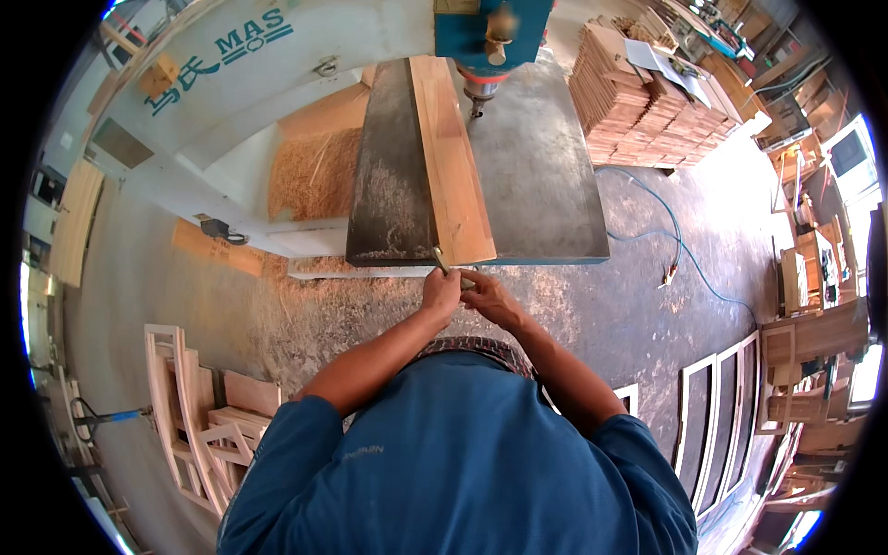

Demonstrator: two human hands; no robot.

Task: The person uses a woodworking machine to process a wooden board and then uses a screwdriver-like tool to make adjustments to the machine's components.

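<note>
A long wooden board (pixel 450 176) lies lengthwise on the dark metal machine table (pixel 541 166), its near end close to the table's front edge. In front of that end, my left hand (pixel 441 294) is closed around a slim, brass-coloured metal piece (pixel 439 259) that stands up against the edge by the board; its lower part is hidden. Close beside it, my right hand (pixel 492 298) has its fingers curled in toward the left one; what they hold is partly hidden. Above the table, right of the board, hangs the spindle with its cutting bit (pixel 479 104).
The pale machine body (pixel 305 55) rises at the left, with a heap of wood shavings (pixel 314 176) beside the table. Stacked wooden slats (pixel 638 102) stand at far right. A blue hose (pixel 680 240) crosses the floor; wooden frames lean at lower left (pixel 180 407) and lower right (pixel 717 416).
</note>
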